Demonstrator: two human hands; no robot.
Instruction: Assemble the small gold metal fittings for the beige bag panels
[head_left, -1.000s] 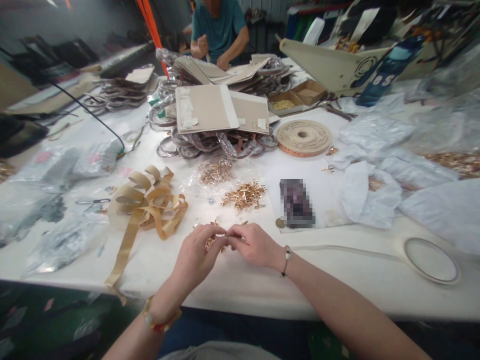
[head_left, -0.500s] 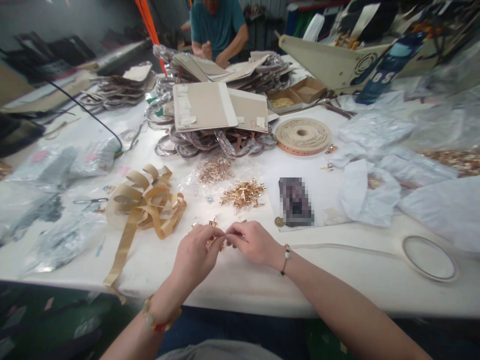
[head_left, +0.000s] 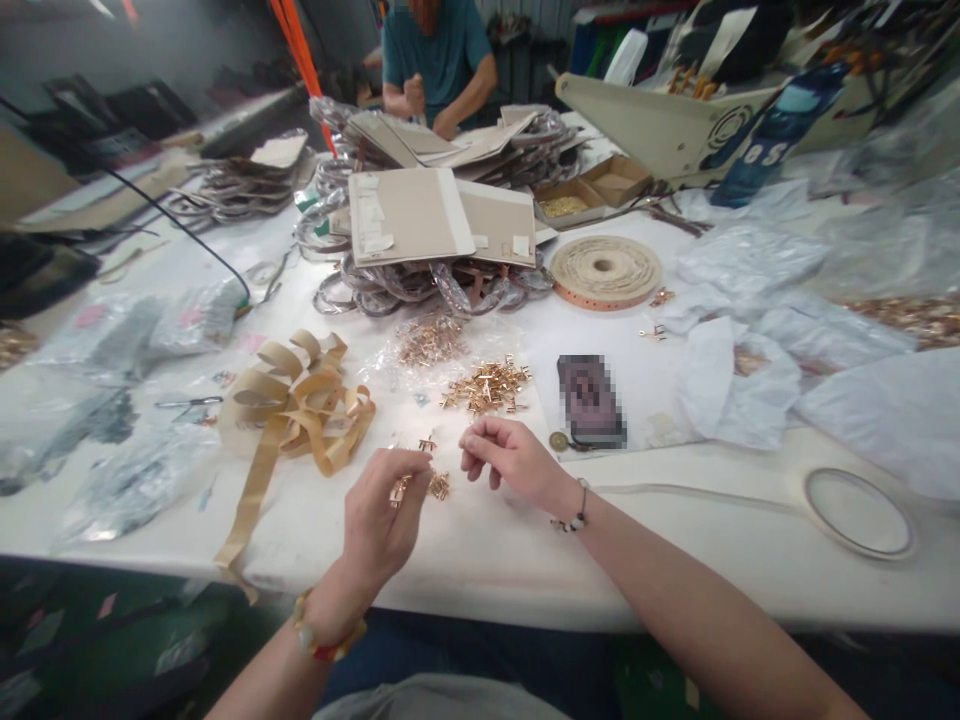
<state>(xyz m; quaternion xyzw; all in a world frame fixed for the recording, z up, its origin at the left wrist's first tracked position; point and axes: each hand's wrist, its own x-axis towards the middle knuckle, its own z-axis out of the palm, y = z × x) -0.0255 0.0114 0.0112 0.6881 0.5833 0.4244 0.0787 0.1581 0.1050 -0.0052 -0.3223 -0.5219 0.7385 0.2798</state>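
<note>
Just above the front part of the table, my left hand (head_left: 381, 515) is closed in a pinch, thumb and fingertips together. What it holds, if anything, is too small to make out. A short gap to its right separates it from my right hand (head_left: 514, 460), whose fingers are curled in and pressed together; their content is hidden. Under and behind the left fingers lies a small cluster of gold metal fittings (head_left: 439, 486), with a single gold fitting (head_left: 427, 443) just beyond. A larger pile of gold fittings (head_left: 487, 385) is spread farther back, between the hands and the stacked boards.
Tan ribbon (head_left: 262, 465) lies in loops at left. A blurred-out dark flat object (head_left: 591, 400), a tape roll (head_left: 806, 505) and a coiled strip roll (head_left: 606, 272) are at right. Stacked boards (head_left: 409, 215) stand behind, with a co-worker (head_left: 439, 60) beyond.
My hands, whose fingertips met before, have moved apart: the left slightly left, the right slightly right. More of the small gold cluster shows between them.
</note>
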